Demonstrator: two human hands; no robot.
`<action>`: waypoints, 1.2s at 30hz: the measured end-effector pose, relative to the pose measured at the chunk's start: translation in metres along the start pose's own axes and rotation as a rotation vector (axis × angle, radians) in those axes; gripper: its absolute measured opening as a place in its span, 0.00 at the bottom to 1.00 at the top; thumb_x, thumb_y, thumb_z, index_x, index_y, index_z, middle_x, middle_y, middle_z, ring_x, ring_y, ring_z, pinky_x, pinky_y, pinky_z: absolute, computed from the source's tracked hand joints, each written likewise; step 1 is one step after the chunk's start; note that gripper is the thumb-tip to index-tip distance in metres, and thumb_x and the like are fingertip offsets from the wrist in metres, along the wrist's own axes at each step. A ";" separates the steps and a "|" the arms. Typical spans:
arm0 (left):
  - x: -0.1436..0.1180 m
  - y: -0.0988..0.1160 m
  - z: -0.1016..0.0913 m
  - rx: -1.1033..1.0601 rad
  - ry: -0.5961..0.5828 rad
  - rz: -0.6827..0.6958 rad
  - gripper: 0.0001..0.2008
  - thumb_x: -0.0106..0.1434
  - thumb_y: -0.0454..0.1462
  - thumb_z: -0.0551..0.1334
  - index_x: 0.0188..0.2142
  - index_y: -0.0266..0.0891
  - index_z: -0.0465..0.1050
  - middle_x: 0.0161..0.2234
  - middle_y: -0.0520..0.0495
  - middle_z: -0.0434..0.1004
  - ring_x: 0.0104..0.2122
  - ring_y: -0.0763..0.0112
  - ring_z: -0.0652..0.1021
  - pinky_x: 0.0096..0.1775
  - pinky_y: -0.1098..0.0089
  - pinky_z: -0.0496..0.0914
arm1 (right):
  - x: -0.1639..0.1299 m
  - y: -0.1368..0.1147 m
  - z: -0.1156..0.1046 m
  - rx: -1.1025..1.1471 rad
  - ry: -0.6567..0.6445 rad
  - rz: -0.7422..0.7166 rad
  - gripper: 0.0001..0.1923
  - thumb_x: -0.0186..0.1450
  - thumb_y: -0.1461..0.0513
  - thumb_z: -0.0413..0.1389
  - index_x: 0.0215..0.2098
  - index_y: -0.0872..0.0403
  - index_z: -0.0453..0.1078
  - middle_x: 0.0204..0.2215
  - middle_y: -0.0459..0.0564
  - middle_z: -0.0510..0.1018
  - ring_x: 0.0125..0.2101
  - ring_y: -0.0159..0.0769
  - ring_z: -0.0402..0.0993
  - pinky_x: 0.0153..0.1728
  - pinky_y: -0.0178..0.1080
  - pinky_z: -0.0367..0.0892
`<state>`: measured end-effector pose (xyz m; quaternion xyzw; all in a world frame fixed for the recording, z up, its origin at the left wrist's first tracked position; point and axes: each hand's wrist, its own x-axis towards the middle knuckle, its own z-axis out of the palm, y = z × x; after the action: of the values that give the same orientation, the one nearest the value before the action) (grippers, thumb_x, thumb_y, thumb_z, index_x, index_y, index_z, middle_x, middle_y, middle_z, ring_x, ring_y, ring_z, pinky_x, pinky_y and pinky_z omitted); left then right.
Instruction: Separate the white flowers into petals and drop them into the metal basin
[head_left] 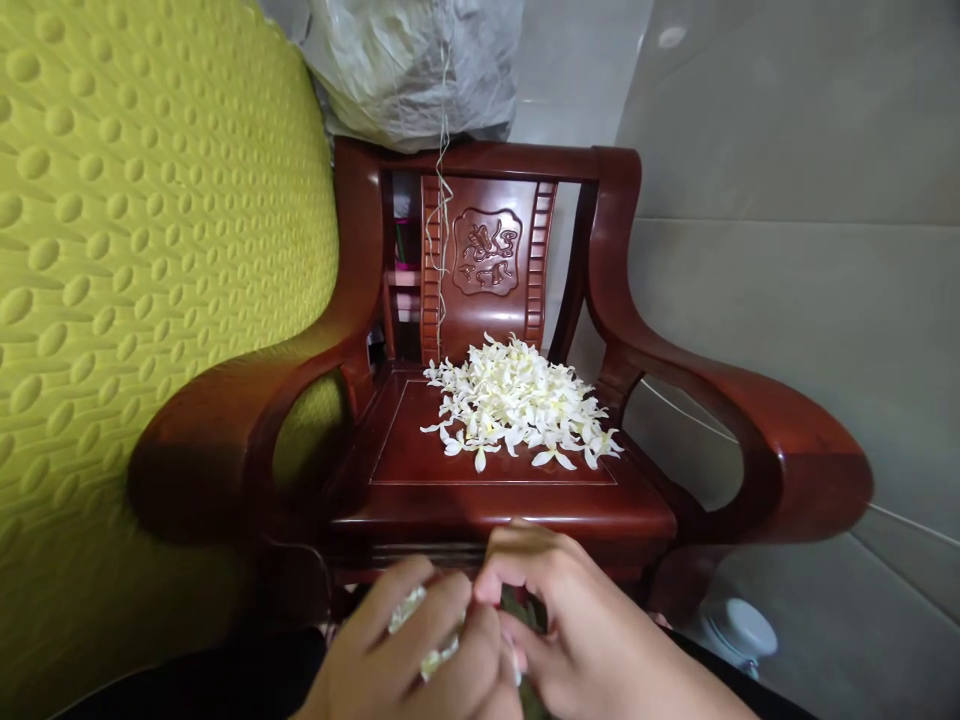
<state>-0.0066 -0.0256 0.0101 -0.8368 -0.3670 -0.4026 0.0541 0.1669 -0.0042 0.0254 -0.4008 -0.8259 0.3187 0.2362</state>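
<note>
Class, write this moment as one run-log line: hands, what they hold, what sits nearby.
left hand: holds white flowers | right hand: touching them, grip unclear | flower pile on wooden chair seat

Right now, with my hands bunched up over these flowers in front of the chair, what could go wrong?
1. The left hand closes around small white blossoms; a tight grip could crush them.
2. The flower pile reaches toward the front of the chair seat, so a nudge might knock blooms off.
3. The thread hanging down the chair back could snag or tangle.
</note>
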 end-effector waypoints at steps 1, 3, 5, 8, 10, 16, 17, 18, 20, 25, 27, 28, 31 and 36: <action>0.006 -0.005 -0.002 0.039 0.020 0.034 0.09 0.60 0.29 0.57 0.26 0.42 0.71 0.26 0.53 0.78 0.29 0.68 0.76 0.37 0.65 0.66 | 0.001 0.001 0.000 0.004 0.013 -0.003 0.04 0.59 0.68 0.55 0.30 0.54 0.69 0.31 0.48 0.76 0.35 0.38 0.71 0.38 0.37 0.62; 0.017 -0.016 -0.005 0.031 0.021 -0.067 0.09 0.61 0.29 0.57 0.26 0.39 0.70 0.24 0.52 0.76 0.27 0.70 0.74 0.34 0.67 0.66 | 0.005 0.002 -0.001 0.059 0.056 0.009 0.04 0.64 0.63 0.54 0.33 0.54 0.70 0.33 0.48 0.76 0.36 0.38 0.71 0.41 0.37 0.61; 0.026 -0.023 -0.009 -0.118 -0.031 -0.286 0.09 0.63 0.33 0.57 0.26 0.39 0.69 0.24 0.52 0.74 0.26 0.72 0.73 0.32 0.71 0.66 | 0.010 0.005 -0.004 0.159 0.077 0.047 0.10 0.67 0.59 0.50 0.32 0.53 0.71 0.31 0.45 0.76 0.34 0.35 0.70 0.39 0.36 0.61; 0.032 -0.028 -0.013 -0.416 -0.158 -0.581 0.05 0.61 0.39 0.59 0.34 0.39 0.70 0.27 0.53 0.75 0.28 0.73 0.75 0.32 0.74 0.68 | 0.018 0.012 -0.009 0.286 0.039 0.096 0.17 0.68 0.54 0.48 0.27 0.54 0.71 0.25 0.44 0.73 0.28 0.31 0.66 0.32 0.33 0.59; 0.032 -0.029 -0.013 -0.566 -0.238 -0.731 0.16 0.57 0.42 0.63 0.43 0.39 0.66 0.29 0.52 0.76 0.31 0.70 0.76 0.34 0.72 0.70 | 0.022 0.017 -0.011 0.354 -0.007 0.104 0.20 0.68 0.53 0.48 0.27 0.56 0.71 0.23 0.44 0.70 0.26 0.30 0.63 0.28 0.33 0.57; 0.030 -0.040 -0.001 -0.725 -0.458 -0.762 0.13 0.60 0.44 0.59 0.35 0.36 0.71 0.30 0.49 0.74 0.31 0.69 0.74 0.33 0.72 0.67 | 0.026 0.026 -0.012 0.489 -0.185 0.073 0.23 0.69 0.50 0.44 0.30 0.57 0.71 0.24 0.45 0.69 0.26 0.29 0.62 0.28 0.32 0.59; 0.030 -0.041 0.000 -0.725 -0.467 -0.751 0.13 0.62 0.44 0.57 0.32 0.36 0.71 0.29 0.50 0.74 0.30 0.70 0.73 0.32 0.72 0.66 | 0.026 0.026 -0.012 0.477 -0.195 0.073 0.23 0.69 0.50 0.43 0.30 0.57 0.71 0.24 0.45 0.68 0.26 0.29 0.62 0.28 0.32 0.59; 0.030 -0.041 0.000 -0.707 -0.457 -0.748 0.14 0.63 0.44 0.56 0.30 0.36 0.71 0.28 0.50 0.73 0.30 0.71 0.73 0.32 0.73 0.65 | 0.025 0.027 -0.012 0.454 -0.199 0.073 0.24 0.70 0.50 0.43 0.31 0.57 0.71 0.24 0.46 0.69 0.26 0.29 0.62 0.28 0.33 0.59; 0.029 -0.040 0.001 -0.652 -0.414 -0.754 0.13 0.62 0.44 0.57 0.29 0.36 0.70 0.27 0.52 0.71 0.29 0.71 0.72 0.31 0.73 0.65 | 0.024 0.028 -0.011 0.413 -0.192 0.069 0.24 0.70 0.50 0.42 0.30 0.57 0.70 0.24 0.46 0.70 0.26 0.29 0.63 0.29 0.33 0.60; 0.030 -0.034 0.000 -0.496 -0.305 -0.637 0.08 0.60 0.41 0.61 0.33 0.39 0.71 0.34 0.50 0.72 0.36 0.69 0.73 0.39 0.71 0.67 | 0.020 0.029 -0.004 0.584 -0.141 0.094 0.14 0.69 0.51 0.45 0.40 0.53 0.60 0.27 0.46 0.76 0.25 0.30 0.66 0.30 0.35 0.64; 0.031 -0.032 -0.002 -0.440 -0.280 -0.566 0.06 0.58 0.40 0.62 0.33 0.40 0.72 0.38 0.50 0.72 0.40 0.68 0.73 0.43 0.70 0.66 | 0.018 0.027 -0.002 0.632 -0.161 0.089 0.12 0.69 0.52 0.46 0.38 0.52 0.57 0.27 0.46 0.76 0.26 0.30 0.68 0.30 0.35 0.65; 0.032 -0.032 -0.003 -0.430 -0.282 -0.549 0.05 0.59 0.39 0.61 0.31 0.40 0.72 0.38 0.49 0.72 0.40 0.68 0.73 0.43 0.71 0.66 | 0.017 0.025 -0.002 0.637 -0.171 0.087 0.11 0.69 0.53 0.47 0.37 0.52 0.57 0.27 0.46 0.76 0.25 0.30 0.67 0.30 0.35 0.65; 0.034 -0.031 -0.007 -0.425 -0.317 -0.553 0.07 0.60 0.38 0.59 0.27 0.39 0.72 0.35 0.50 0.72 0.36 0.70 0.74 0.40 0.72 0.67 | 0.016 0.023 -0.005 0.548 -0.101 0.075 0.11 0.67 0.54 0.51 0.34 0.53 0.62 0.27 0.46 0.76 0.26 0.30 0.67 0.30 0.35 0.63; 0.033 -0.030 -0.008 -0.495 -0.365 -0.571 0.10 0.57 0.40 0.63 0.22 0.37 0.70 0.32 0.50 0.73 0.34 0.70 0.74 0.38 0.72 0.66 | 0.020 0.025 -0.009 0.452 0.083 0.030 0.11 0.60 0.56 0.61 0.29 0.56 0.73 0.26 0.45 0.72 0.28 0.30 0.64 0.31 0.34 0.61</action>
<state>-0.0182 0.0118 0.0332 -0.7468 -0.4800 -0.3225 -0.3286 0.1741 0.0269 0.0168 -0.3628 -0.7168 0.4824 0.3491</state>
